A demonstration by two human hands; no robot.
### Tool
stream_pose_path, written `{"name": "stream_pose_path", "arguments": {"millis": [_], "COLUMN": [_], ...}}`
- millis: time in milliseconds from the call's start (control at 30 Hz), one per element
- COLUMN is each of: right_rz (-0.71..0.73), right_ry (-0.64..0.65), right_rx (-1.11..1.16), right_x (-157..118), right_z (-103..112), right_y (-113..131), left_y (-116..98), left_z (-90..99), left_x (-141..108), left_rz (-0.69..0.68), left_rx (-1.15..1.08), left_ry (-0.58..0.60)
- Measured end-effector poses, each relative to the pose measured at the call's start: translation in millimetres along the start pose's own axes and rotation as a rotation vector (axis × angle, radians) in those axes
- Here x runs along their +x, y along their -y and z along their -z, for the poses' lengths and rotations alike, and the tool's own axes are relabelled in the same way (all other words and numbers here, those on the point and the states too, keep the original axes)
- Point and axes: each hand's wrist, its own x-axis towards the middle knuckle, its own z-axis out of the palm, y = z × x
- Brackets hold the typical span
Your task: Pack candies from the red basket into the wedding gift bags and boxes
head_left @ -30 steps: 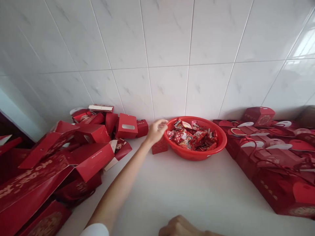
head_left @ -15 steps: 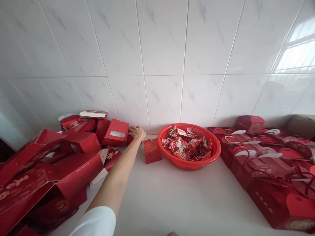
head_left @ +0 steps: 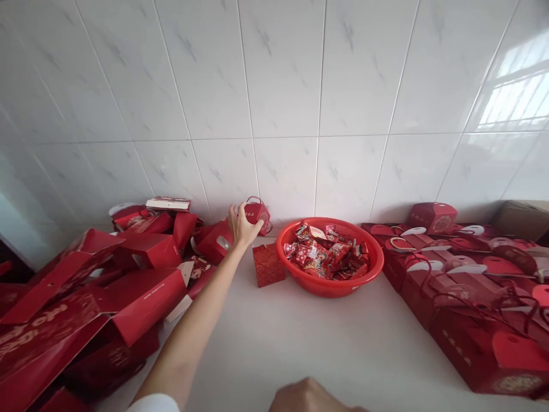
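My left hand reaches to the back of the table by the wall, its fingers round a small red box with a cord handle. At the bottom edge my right hand shows only its back and knuckles; its fingers are hidden. Between them stands a flat red patterned box, beside a red plastic basket filled with wrapped sweets.
A heap of open red boxes covers the left side. Rows of closed red boxes with cords fill the right. Behind them sits a brown carton. A tiled wall bounds the back.
My left hand has lifted the small red box up from behind the heap. The red box with the oval window has tipped over. My right hand has come further into view.
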Motion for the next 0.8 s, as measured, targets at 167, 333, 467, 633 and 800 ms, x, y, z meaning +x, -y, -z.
{"name": "stream_pose_path", "arguments": {"millis": [167,333,467,633,800], "right_rz": [0.027,-0.15,-0.258,-0.231,-0.205], "right_ry": [-0.652,-1.036,-0.962,-0.94,-0.981], "right_rx": [0.096,0.238,0.219,0.101,-0.107], "right_x": [-15,-23,-27,-36,-47], "right_z": [95,177,191,195,195], "right_y": [46,81,85,75,82], "left_y": [-14,-34,-40,-38,-36], "left_z": [31.0,42.2,33.4,25.4,28.2], "left_x": [-37,-91,-123,-135,-130], "left_rz": [-0.43,-0.634,-0.718,-0.841,-0.733], "left_rx": [-0.507,-0.754,-0.782,-0.807,-0.938], "left_ry": [-0.142,-0.088,-0.001,0.094,0.36]}}
